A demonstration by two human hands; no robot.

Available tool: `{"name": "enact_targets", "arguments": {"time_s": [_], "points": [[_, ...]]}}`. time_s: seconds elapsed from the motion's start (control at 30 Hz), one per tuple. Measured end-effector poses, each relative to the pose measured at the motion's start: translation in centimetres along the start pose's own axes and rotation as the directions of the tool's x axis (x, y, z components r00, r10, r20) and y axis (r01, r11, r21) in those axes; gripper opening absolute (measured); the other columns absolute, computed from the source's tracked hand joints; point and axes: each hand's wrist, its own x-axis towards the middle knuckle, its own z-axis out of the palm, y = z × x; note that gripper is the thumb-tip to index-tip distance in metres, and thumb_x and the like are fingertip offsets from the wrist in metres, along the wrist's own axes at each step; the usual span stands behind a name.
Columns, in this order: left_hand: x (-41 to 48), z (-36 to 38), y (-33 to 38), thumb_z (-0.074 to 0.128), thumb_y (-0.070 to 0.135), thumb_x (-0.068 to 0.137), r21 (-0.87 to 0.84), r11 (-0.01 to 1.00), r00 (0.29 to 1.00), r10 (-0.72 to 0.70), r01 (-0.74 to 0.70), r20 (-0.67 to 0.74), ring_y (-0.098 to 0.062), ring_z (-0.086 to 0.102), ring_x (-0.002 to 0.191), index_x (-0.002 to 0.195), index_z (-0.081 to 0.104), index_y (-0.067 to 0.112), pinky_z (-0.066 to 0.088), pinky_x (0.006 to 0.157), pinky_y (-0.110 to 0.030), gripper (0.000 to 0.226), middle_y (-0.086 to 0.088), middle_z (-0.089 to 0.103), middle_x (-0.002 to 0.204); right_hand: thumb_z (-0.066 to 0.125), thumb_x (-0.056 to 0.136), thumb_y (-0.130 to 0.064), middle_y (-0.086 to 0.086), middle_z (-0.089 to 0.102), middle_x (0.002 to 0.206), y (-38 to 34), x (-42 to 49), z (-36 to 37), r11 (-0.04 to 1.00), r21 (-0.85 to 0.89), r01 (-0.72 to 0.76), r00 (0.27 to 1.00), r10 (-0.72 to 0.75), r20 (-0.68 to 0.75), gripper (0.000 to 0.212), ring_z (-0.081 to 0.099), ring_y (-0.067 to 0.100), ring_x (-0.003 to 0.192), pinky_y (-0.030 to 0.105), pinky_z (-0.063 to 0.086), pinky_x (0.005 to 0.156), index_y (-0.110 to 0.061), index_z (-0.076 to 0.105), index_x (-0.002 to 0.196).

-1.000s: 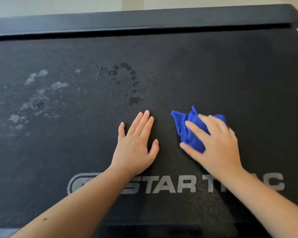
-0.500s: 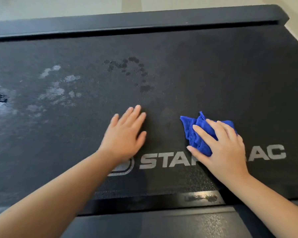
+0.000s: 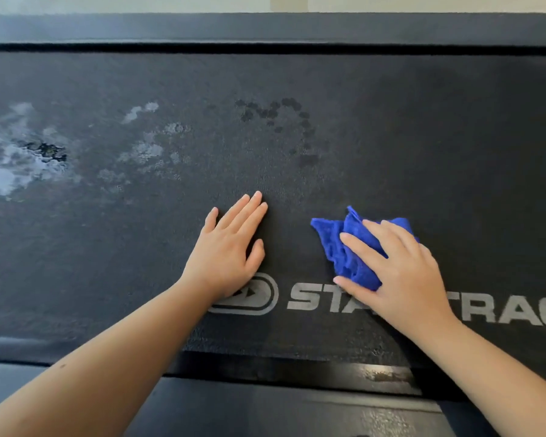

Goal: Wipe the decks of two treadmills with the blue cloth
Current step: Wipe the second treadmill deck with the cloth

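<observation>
The treadmill deck (image 3: 391, 121) fills nearly the whole view, a broad black belt with a fine, pebbled, matte grain. A smooth dark side rail (image 3: 265, 26) runs along its far edge. Beyond the rail shows a thin strip of pale floor (image 3: 139, 3). A second, glossier rail (image 3: 297, 373) borders the near edge and bears a scuffed, shiny patch toward the right. On the left of the belt lie wet patches (image 3: 13, 159), irregular and pale where they catch the light. Nearer the middle sits a loose arc of small dark droplets (image 3: 275, 118). Grey block lettering (image 3: 312, 299) with an oval emblem is printed along the near part of the belt, partly hidden under both wrists.

The right hand (image 3: 401, 272) lies palm-down on the blue cloth (image 3: 344, 247), fingers spread and nearly straight, pressing it flat to the belt, the thumb along its near edge. The cloth is a vivid blue, nubby like terry or microfibre, bunched into soft folds. It lies on the deck just above the lettering, right of centre, its crumpled edge poking out past the fingertips.

The left hand (image 3: 227, 253) rests flat on the bare belt just beside it, fingers straight and close together, holding nothing.
</observation>
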Motion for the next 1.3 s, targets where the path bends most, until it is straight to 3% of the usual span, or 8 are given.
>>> {"name": "enact_targets", "arguments": {"time_s": [0.1,0.17,0.53,0.73,0.93,1.07,1.17,1.3], "points": [[0.1,0.1,-0.2,0.012,0.045,0.084,-0.001,1.0,1.0,-0.01,0.01,-0.003,0.0,-0.006,0.138,0.147,0.019,0.022,0.0,0.114,-0.042,0.067,0.012,0.003,0.154,0.032,0.087,-0.068,0.012,0.057,0.125,1.1,-1.7,-1.0,0.997,0.0,-0.079,0.997,0.079,0.025,0.066,0.047,0.035,0.118,0.051,0.044,0.083,-0.02,0.064,0.119],[0.1,0.3,-0.2,0.013,0.045,0.084,0.001,1.0,1.0,-0.021,0.021,-0.013,-0.001,-0.006,0.138,0.147,0.019,0.022,0.0,0.114,-0.043,0.067,0.011,0.003,0.154,0.041,0.083,-0.064,0.013,0.057,0.124,0.4,-1.4,-0.8,0.996,-0.013,-0.091,0.996,0.091,-0.006,0.061,0.046,0.035,0.117,0.052,0.042,0.082,-0.02,0.065,0.117],[0.3,0.6,-0.4,0.026,0.042,0.087,0.0,0.996,0.993,-0.085,0.085,-0.087,-0.017,0.011,0.141,0.144,0.029,0.01,0.012,0.109,-0.049,0.065,-0.002,0.017,0.153,0.049,0.077,-0.064,0.008,0.061,0.123,-2.7,5.0,2.4,0.971,0.035,0.235,0.971,-0.233,-0.052,0.055,0.054,0.032,0.114,0.05,0.048,0.081,-0.027,0.066,0.115],[0.4,0.6,-0.5,0.03,0.041,0.087,0.023,0.996,0.994,-0.082,0.084,-0.071,-0.013,0.008,0.14,0.144,0.029,0.012,0.011,0.109,-0.049,0.064,-0.002,0.019,0.153,0.048,0.073,-0.066,0.008,0.061,0.12,-0.2,16.6,5.4,0.999,0.035,0.034,0.996,-0.031,-0.082,0.059,0.056,0.034,0.11,0.051,0.045,0.079,-0.026,0.068,0.112],[0.3,0.4,-0.5,0.032,0.04,0.086,0.03,0.996,0.995,-0.081,0.083,-0.064,-0.014,0.01,0.141,0.143,0.031,0.011,0.013,0.108,-0.051,0.064,-0.002,0.021,0.153,0.05,0.083,-0.064,0.0,0.041,0.139,0.2,24.0,6.6,0.983,-0.016,-0.184,0.978,0.185,0.097,0.06,0.033,0.024,0.127,0.047,0.031,0.096,-0.032,0.048,0.134],[0.3,0.4,-0.5,0.032,0.04,0.086,0.021,0.996,0.994,-0.081,0.082,-0.067,-0.015,0.011,0.141,0.143,0.031,0.011,0.012,0.108,-0.051,0.065,-0.003,0.02,0.153,0.049,0.075,-0.063,0.009,0.057,0.124,-2.6,14.9,4.8,0.997,0.068,0.022,1.0,-0.02,-0.023,0.058,0.051,0.033,0.117,0.05,0.042,0.084,-0.026,0.064,0.116],[0.4,0.5,-0.4,0.033,0.039,0.085,0.018,0.997,0.994,-0.08,0.081,-0.074,-0.016,0.012,0.14,0.143,0.03,0.01,0.012,0.107,-0.053,0.065,-0.004,0.021,0.153,0.051,0.076,-0.062,0.009,0.059,0.124,-3.8,7.7,3.1,0.969,0.096,0.226,0.974,-0.228,0.01,0.055,0.053,0.032,0.117,0.051,0.046,0.085,-0.026,0.065,0.116],[0.4,0.6,-0.4,0.034,0.038,0.085,0.038,0.996,0.994,-0.077,0.08,-0.076,-0.017,0.013,0.14,0.142,0.032,0.008,0.015,0.106,-0.055,0.064,-0.005,0.023,0.152,0.05,0.074,-0.064,0.008,0.062,0.12,-2.8,11.2,4.3,0.971,0.097,0.217,0.976,-0.215,-0.033,0.056,0.058,0.034,0.111,0.051,0.048,0.082,-0.026,0.068,0.112]]}}
